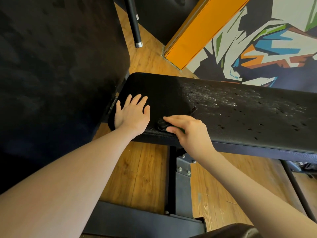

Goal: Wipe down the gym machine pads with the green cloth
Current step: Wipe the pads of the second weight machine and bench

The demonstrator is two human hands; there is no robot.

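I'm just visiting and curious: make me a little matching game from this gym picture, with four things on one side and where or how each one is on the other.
Things:
1. left hand
2. right hand
3. bench pad
4. beam

States:
A. orange, running diagonally above the bench
B. pinching a dark cloth at the pad's near edge
C. black, speckled with spots toward its right part
D. lying flat, fingers spread, on the pad's left end

Pairs: 1-D, 2-B, 3-C, 4-A
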